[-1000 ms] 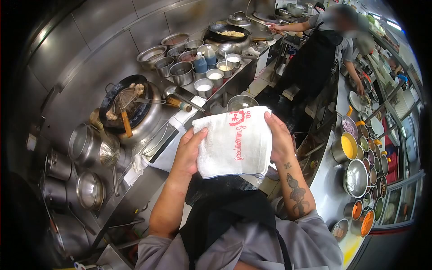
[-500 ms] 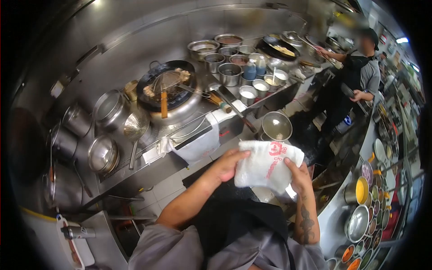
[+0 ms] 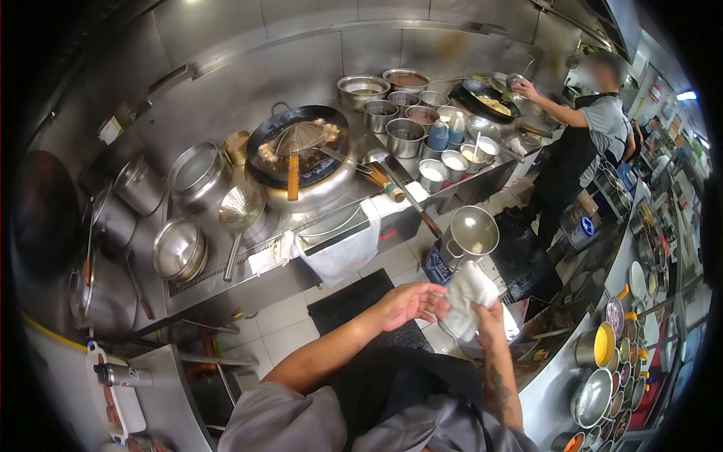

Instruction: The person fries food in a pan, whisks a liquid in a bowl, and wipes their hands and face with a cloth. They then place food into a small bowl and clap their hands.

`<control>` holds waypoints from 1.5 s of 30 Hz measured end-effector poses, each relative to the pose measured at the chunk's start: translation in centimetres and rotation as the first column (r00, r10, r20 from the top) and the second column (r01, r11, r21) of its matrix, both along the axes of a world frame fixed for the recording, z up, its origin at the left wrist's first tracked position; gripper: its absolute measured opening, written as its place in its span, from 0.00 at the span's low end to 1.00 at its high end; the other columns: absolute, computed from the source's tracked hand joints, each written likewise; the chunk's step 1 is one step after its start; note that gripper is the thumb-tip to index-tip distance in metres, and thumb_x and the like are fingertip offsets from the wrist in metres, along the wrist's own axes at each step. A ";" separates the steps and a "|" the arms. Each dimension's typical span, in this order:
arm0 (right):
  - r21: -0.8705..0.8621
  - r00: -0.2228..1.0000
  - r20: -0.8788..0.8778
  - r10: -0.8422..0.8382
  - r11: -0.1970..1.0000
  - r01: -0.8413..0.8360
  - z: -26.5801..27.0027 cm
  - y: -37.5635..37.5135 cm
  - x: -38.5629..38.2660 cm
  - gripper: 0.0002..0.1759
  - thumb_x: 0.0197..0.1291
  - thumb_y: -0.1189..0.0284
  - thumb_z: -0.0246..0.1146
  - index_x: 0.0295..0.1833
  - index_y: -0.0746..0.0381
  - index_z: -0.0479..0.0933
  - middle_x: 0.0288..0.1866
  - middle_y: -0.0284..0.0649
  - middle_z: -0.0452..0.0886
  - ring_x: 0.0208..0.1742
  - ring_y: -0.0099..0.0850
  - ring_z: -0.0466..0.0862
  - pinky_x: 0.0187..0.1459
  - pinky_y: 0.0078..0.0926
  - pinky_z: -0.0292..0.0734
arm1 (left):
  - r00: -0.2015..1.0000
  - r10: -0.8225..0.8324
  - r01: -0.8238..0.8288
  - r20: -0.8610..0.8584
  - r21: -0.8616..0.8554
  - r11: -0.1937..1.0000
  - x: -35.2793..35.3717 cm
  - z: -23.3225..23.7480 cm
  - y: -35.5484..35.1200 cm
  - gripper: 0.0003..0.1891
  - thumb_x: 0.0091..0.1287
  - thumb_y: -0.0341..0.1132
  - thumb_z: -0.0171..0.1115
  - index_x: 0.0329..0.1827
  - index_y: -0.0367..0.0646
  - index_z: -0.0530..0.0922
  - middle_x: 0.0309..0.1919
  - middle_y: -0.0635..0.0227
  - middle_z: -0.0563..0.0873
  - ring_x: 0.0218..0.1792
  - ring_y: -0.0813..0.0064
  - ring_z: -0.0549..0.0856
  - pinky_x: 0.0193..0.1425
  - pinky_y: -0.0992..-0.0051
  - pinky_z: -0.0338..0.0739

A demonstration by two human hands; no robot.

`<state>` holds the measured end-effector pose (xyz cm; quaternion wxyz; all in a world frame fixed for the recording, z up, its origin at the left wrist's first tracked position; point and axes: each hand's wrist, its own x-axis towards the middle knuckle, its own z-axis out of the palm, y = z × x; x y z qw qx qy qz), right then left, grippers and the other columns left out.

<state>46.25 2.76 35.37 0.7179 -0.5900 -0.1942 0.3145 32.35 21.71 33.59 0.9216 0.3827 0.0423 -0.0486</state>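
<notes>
A folded white towel with a little red lettering hangs in front of my body, gripped at its right edge by my right hand. My left hand is open, palm turned up and fingers apart, with fingertips right at the towel's left edge. Beyond the towel, a metal pot stands low on the far side of my hands. To the left, a wok of dark oil holds browned pieces, with a wire skimmer resting across it.
A perforated ladle and steel bowls sit on the left counter. Sauce pots line the range. A person works at another wok on the right. Ingredient containers fill the right counter.
My left hand has let go of the towel and opened. The towel, now folded smaller, stays in my right hand. The co-worker's arm has moved over the far wok.
</notes>
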 end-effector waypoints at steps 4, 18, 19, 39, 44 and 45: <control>0.119 0.953 -0.204 0.224 0.972 -0.203 0.7 -5.2 0.8 0.28 0.47 0.83 0.61 0.59 0.69 0.70 0.53 0.43 0.79 0.53 0.35 0.81 0.54 0.33 0.77 | 0.966 -0.193 0.260 -0.175 0.628 0.733 0.6 -8.0 -1.0 0.24 0.64 0.39 0.59 0.62 0.39 0.69 0.47 0.67 0.81 0.43 0.79 0.81 0.45 0.77 0.75; -0.350 0.898 -0.229 0.375 0.829 -0.436 -10.3 -11.2 -5.9 0.29 0.57 0.64 0.59 0.62 0.66 0.67 0.49 0.34 0.77 0.48 0.22 0.74 0.48 0.19 0.70 | 0.667 -0.733 0.515 -0.134 0.793 0.324 7.0 -15.0 -7.9 0.15 0.63 0.32 0.59 0.53 0.40 0.77 0.49 0.63 0.82 0.50 0.73 0.79 0.56 0.73 0.71; -0.353 0.916 -0.191 0.353 0.846 -0.400 -10.0 -11.5 -6.4 0.29 0.58 0.63 0.58 0.63 0.66 0.66 0.48 0.33 0.77 0.47 0.21 0.73 0.45 0.18 0.71 | 0.659 -0.694 0.568 -0.291 0.797 0.206 7.3 -14.0 -7.6 0.13 0.63 0.32 0.60 0.49 0.38 0.79 0.45 0.64 0.84 0.46 0.73 0.81 0.54 0.74 0.73; -0.786 0.895 0.044 0.445 0.568 -0.244 -13.7 -16.3 -10.5 0.19 0.57 0.72 0.55 0.54 0.67 0.73 0.49 0.52 0.80 0.50 0.41 0.81 0.50 0.35 0.75 | 0.557 -0.817 0.325 -0.147 0.944 0.052 9.7 -17.6 -12.9 0.15 0.48 0.30 0.68 0.39 0.39 0.78 0.28 0.64 0.81 0.32 0.79 0.81 0.37 0.78 0.74; -0.387 0.983 -0.108 0.146 0.905 -0.177 -6.1 -21.6 -10.1 0.24 0.60 0.72 0.59 0.62 0.67 0.68 0.52 0.46 0.79 0.52 0.33 0.79 0.50 0.29 0.77 | 0.548 -0.807 0.648 -0.221 0.722 0.242 9.1 -15.8 -13.4 0.15 0.51 0.32 0.70 0.40 0.37 0.77 0.28 0.69 0.78 0.31 0.85 0.77 0.37 0.81 0.72; -0.210 0.948 -0.310 0.068 0.968 -0.138 -5.1 -23.4 -9.7 0.23 0.61 0.70 0.59 0.61 0.67 0.69 0.52 0.46 0.80 0.52 0.33 0.80 0.50 0.28 0.78 | 0.548 -0.798 0.682 -0.252 0.687 0.251 8.9 -14.6 -13.6 0.17 0.52 0.35 0.71 0.41 0.37 0.77 0.28 0.69 0.78 0.32 0.85 0.77 0.37 0.81 0.72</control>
